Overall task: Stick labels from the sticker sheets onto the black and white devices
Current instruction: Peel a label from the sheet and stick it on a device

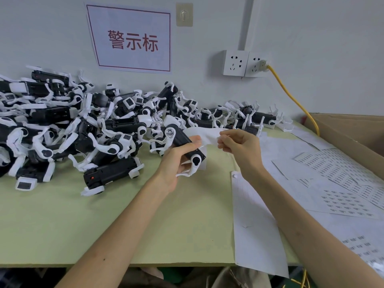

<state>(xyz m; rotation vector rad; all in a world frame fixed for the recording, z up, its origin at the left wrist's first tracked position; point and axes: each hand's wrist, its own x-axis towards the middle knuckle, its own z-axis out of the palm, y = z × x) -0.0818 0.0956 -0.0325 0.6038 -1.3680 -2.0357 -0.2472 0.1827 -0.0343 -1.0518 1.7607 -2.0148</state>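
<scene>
**Head view.** A white paper sign with a red border (133, 39) hangs on the wall; its large red characters read 警示标. To its right are a beige wall hook (184, 15) and a white double wall socket (239, 63), with a yellow cable (295, 100) plugged into the right-hand outlet.

On the pale green surface (104, 215), against the wall, lies a heap of devices (62, 125). Each has a black plastic body and white jointed limbs, and they are tangled together from the left edge towards the centre.

The left hand (176, 163) has its fingers wrapped round one such black-bodied, white-limbed device (185, 145), held tilted above the surface just in front of the heap. The right hand (239, 146) pinches the end of a curled sheet (205, 135) of white paper between thumb and fingertips. The sheet arches across to the device. Whether a label is on it cannot be told.

White sticker sheets (342, 177) overlap on the surface to the right. They are printed with rows of small dark labels, too small to read. A plain white backing sheet (253, 225) overhangs the near edge.

A brown cardboard box (353, 132) stands at the far right. Only its wall shows, and its contents are hidden.
</scene>
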